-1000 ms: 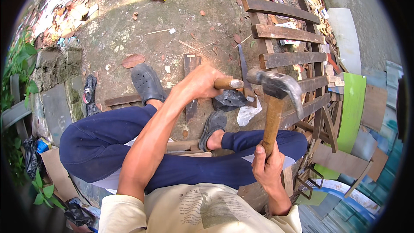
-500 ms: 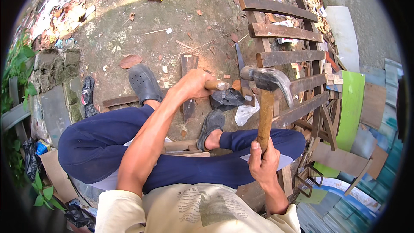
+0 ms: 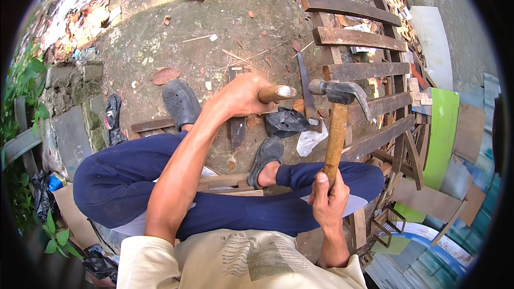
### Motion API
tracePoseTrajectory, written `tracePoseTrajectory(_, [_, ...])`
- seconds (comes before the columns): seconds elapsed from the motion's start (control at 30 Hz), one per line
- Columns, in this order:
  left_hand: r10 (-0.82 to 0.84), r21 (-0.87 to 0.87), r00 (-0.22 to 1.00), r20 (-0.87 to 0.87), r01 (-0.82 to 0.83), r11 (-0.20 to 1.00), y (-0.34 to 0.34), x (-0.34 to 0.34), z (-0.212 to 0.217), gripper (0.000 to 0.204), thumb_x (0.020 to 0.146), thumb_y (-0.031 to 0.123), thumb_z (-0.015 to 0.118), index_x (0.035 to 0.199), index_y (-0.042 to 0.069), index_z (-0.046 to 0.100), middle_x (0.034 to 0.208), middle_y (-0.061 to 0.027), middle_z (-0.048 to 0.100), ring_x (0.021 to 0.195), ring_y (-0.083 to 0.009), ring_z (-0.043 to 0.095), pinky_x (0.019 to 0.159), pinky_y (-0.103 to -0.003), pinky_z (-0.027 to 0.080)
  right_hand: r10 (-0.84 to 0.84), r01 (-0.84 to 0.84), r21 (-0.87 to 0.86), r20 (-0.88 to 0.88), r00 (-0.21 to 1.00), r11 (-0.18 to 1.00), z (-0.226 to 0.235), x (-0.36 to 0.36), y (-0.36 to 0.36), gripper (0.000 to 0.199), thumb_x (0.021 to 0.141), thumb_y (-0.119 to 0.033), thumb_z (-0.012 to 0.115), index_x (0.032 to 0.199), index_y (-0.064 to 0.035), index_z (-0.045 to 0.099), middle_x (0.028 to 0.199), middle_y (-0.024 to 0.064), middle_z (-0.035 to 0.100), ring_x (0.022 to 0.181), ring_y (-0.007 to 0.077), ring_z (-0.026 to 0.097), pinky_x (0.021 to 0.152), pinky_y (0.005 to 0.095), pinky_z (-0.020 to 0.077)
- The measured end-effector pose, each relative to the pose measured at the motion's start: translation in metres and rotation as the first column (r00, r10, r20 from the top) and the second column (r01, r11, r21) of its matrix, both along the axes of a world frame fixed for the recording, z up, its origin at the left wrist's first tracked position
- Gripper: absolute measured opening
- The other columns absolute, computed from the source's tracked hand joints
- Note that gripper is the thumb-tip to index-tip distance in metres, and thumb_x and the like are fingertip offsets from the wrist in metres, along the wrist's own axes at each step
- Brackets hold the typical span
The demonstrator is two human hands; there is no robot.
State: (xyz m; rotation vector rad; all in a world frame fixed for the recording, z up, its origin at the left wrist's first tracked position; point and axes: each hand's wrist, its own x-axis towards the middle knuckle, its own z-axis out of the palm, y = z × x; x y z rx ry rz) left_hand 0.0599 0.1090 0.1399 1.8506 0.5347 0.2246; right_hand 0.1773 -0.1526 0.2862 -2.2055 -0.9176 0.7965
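While sitting cross-legged on the ground, holding a claw hammer upright in the right hand, fingers wrapped tight around the low end of the wooden handle. Left hand closed around a short wooden handle, its pale end pointing toward the hammer head, just beside it. Looks head-heavy with the steel head, stiff, the handle dry and not slippery; best taken low on the handle for swing, higher for control. Compared with half a second ago, hammer nearly at the same place, head still close to the wooden pallet; left hand almost unmoved.
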Motion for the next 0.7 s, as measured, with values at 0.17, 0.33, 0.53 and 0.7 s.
tracePoseTrajectory(0.17, [-0.018, 0.038, 0.994, -0.108, 0.022, 0.999, 0.001, 0.001, 0.005, 0.024, 0.076, 0.023, 0.078, 0.093, 0.007, 0.074, 0.079, -0.0179, 0.07, 0.072, -0.0346, 0.068, 0.068, -0.042, 0.052, 0.107, -0.107, -0.008, 0.03, 0.994, 0.994, 0.019, 0.002, 0.008, 0.024, 0.1, -0.02, 0.062, 0.094, 0.0034, 0.059, 0.054, 0.009, 0.055, 0.045, 0.022, 0.06, 0.045, 0.0335, 0.0435])
tracePoseTrajectory(0.33, [-0.01, 0.03, 0.987, -0.161, 0.015, 0.999, 0.001, 0.0, 0.006, 0.022, 0.078, 0.025, 0.076, 0.092, 0.009, 0.074, 0.078, -0.0182, 0.07, 0.071, -0.0357, 0.067, 0.068, -0.042, 0.052, 0.226, -0.224, -0.043, 0.071, 0.971, 0.974, 0.034, 0.005, 0.021, 0.02, 0.098, -0.015, 0.064, 0.094, 0.0042, 0.059, 0.057, 0.0116, 0.056, 0.047, 0.0266, 0.061, 0.046, 0.0346, 0.0437])
tracePoseTrajectory(0.53, [-0.017, 0.066, 0.985, -0.172, 0.029, 0.997, 0.002, 0.0, 0.008, 0.025, 0.076, 0.028, 0.075, 0.091, 0.009, 0.074, 0.078, -0.0188, 0.07, 0.073, -0.037, 0.068, 0.069, -0.043, 0.052, 0.172, -0.179, 0.069, 0.099, 0.98, 0.981, 0.039, 0.003, 0.018, 0.02, 0.099, -0.015, 0.063, 0.093, 0.0038, 0.058, 0.056, 0.0142, 0.055, 0.047, 0.0292, 0.061, 0.047, 0.0373, 0.0444])
tracePoseTrajectory(0.7, [0.004, 0.045, 0.999, -0.047, -0.002, 0.999, 0.0, -0.002, -0.015, 0.026, 0.075, 0.029, 0.076, 0.091, 0.008, 0.074, 0.077, -0.0197, 0.069, 0.073, -0.0368, 0.068, 0.068, -0.044, 0.052, 0.255, -0.241, -0.137, 0.094, 0.962, 0.961, 0.043, 0.005, 0.034, 0.024, 0.099, -0.017, 0.064, 0.091, 0.0049, 0.056, 0.057, 0.0197, 0.056, 0.051, 0.0384, 0.062, 0.046, 0.0402, 0.0442])
